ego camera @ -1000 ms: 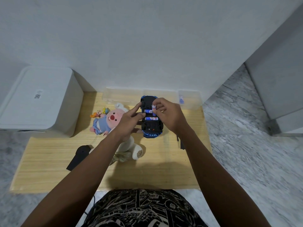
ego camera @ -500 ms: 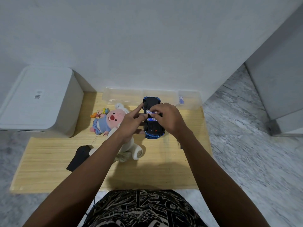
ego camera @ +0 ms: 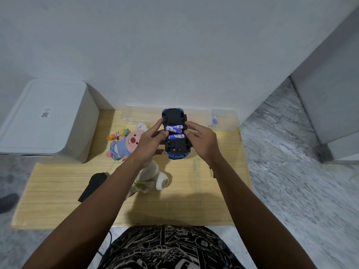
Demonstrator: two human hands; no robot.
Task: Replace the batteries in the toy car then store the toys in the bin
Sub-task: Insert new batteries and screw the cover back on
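Two hands hold a blue toy car [ego camera: 175, 133] upside down above the counter [ego camera: 58, 191], around the frame's centre. Its black underside faces the camera, and blue-and-white batteries [ego camera: 174, 130] show in the open compartment; one lies slanted across the slot, another sits straight just below it.

From 9 o'clock of the car, the left hand [ego camera: 148, 145] has its grip curled round the car's side, thumb near the slanted battery's end. From 3 o'clock, the right hand [ego camera: 202, 140] clasps the opposite side, fingertips touching the batteries' right ends.

At 9 o'clock of the car, a pink plush toy [ego camera: 126, 144] in a blue outfit lies on the counter, partly under the left forearm. A black object [ego camera: 93, 184] rests at 7 o'clock. Along the wall at 12 o'clock stands a clear plastic bin [ego camera: 139, 115]; a smaller clear container [ego camera: 223, 119] at 2 o'clock holds something blue. A white box [ego camera: 48, 121] stands at 9 o'clock, beyond the counter's edge.
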